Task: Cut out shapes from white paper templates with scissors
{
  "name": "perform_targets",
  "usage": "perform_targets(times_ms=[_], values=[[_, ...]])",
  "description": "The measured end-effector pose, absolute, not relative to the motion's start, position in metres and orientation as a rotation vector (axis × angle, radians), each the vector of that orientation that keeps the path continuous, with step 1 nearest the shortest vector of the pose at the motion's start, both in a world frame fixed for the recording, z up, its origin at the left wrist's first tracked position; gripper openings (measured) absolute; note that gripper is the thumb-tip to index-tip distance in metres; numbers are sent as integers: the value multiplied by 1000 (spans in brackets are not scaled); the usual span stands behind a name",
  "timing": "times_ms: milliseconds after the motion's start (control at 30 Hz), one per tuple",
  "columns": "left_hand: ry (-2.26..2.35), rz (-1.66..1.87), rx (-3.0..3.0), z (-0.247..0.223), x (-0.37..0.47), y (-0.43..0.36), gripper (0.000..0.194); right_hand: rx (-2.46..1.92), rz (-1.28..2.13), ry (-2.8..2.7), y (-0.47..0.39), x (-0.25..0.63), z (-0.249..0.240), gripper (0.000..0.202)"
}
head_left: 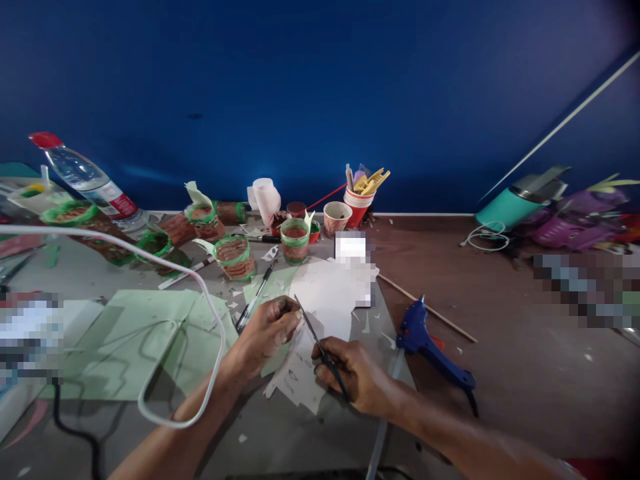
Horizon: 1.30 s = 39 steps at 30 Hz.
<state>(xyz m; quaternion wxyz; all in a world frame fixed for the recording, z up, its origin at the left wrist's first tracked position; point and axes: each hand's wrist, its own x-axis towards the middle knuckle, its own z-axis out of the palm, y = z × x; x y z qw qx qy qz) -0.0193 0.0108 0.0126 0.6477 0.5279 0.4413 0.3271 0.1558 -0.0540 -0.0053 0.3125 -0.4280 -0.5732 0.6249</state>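
- The middle of the thin dark tool (pixel 313 325) is covered by the right hand (pixel 345 373).
- The small white scrap (pixel 299 316) is mostly hidden by the left hand (pixel 275 327).
- The drawn marks on the white paper (pixel 320 307) are too small to be read.
- Three patches, at left, centre and right, are masked by coarse blocks.
- The purple item (pixel 575 228) is blurred.
- Both forearms (pixel 193 413) are cut off by the frame.

A grey and brown table (pixel 530 373) is seen; green paper (pixel 130 360) is laid at lower left, a blue glue gun (pixel 435 350) at lower right.
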Motion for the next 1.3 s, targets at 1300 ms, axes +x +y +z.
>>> perform_targets(times_ms=[1300], values=[[2002,203,2181,24,-138,-10,21,-1090,1629,-1445,-48,171,8,48]])
